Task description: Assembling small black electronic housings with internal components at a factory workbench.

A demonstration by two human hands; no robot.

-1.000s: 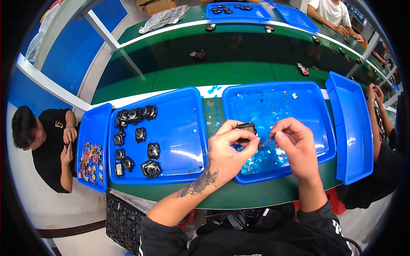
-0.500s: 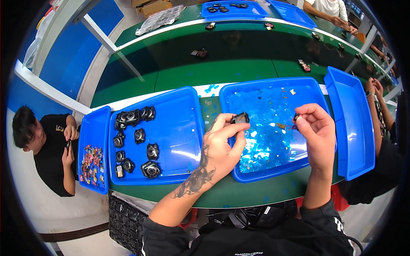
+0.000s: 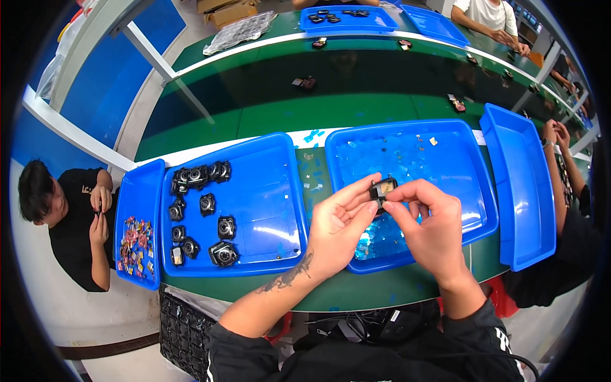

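A small black device housing [image 3: 383, 189] is held up over the right-hand blue tray, its pale, gold-toned inner side facing me. My left hand [image 3: 340, 223] grips it from the left between thumb and fingers. From the right, the closed thumb and forefinger of my right hand [image 3: 429, 219] pinch at its lower right edge. Whether a small part sits between those fingertips is hidden. Below both hands, the blue tray [image 3: 487, 191] holds many scraps of shiny blue film [image 3: 366, 245].
Left of my hands, a blue tray [image 3: 270, 191] contains several black housings [image 3: 224, 253]. Beside it, a narrower tray [image 3: 137, 184] holds colourful small parts [image 3: 135, 245]. Another blue tray [image 3: 528, 191] stands far right. Parts lie on the green conveyor belt [image 3: 267, 114]. A co-worker [image 3: 76, 223] sits left.
My right hand has moved left from beside the tray's right side, where it held a small part with a yellowish strip, and now meets the housing. My left hand has turned the housing toward me.
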